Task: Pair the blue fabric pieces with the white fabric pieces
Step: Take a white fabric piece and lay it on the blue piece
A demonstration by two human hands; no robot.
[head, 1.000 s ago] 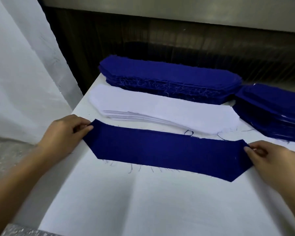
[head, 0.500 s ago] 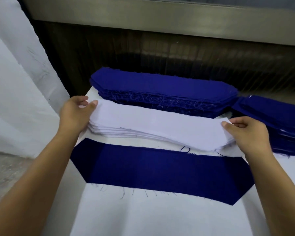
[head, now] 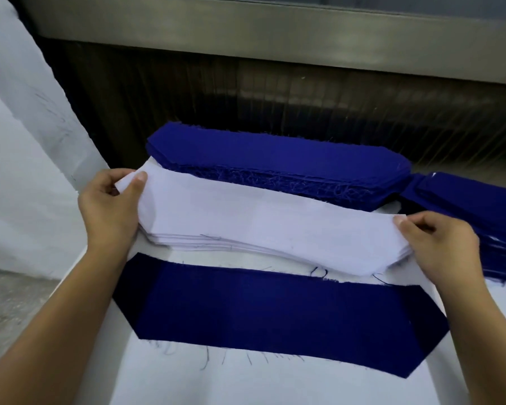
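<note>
Room: dim, with a dark ribbed wall panel (head: 304,92) at the far side under a grey metal ledge (head: 246,21); pale sheeting (head: 18,171) hangs at the left over a grey floor (head: 9,302).
Table (head: 275,384): white-covered, with loose dark threads along its near part; its left edge shows, its near and right ends are cut off by the frame.
Single blue piece (head: 275,314): lies flat near the person, long with angled ends, partly covered by both forearms.
White stack (head: 275,229): just beyond the single blue piece, its layered edges showing along the near side.
Far blue stack (head: 275,162): thick pile with frayed edges, just behind the white stack.
Right blue stack (head: 479,217): at the right edge, partly cut off and partly behind the right hand.
Left hand (head: 108,206): its grip pinches the left end of the top white piece, thumb on top, the corner raised off the stack.
Right hand (head: 438,244): its grip pinches the right end of the same top piece; the fingers under the fabric are hidden.
Hard to make out: how many pieces are in each stack.
</note>
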